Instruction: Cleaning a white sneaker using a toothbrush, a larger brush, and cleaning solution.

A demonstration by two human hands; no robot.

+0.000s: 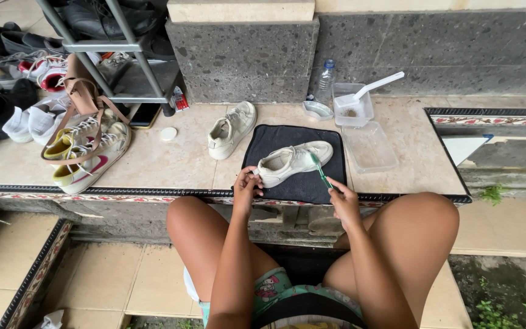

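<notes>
A cream sneaker [293,161] lies on its side on a dark cloth [293,183] on the tiled ledge. My left hand [246,186] grips the sneaker's heel end. My right hand [343,201] holds a green toothbrush [321,172], whose head touches the sneaker's side near the toe. The matching cream sneaker [231,130] stands just left of the cloth, apart from both hands. My bare knees frame the view below the ledge.
Behind the cloth stand a clear tub with a white brush [354,106], a plastic bottle [324,81], a small dish [318,109] and an empty clear tray [369,148]. Yellow-white sneakers with a brown strap [86,152], more shoes and a metal shoe rack [126,55] fill the left.
</notes>
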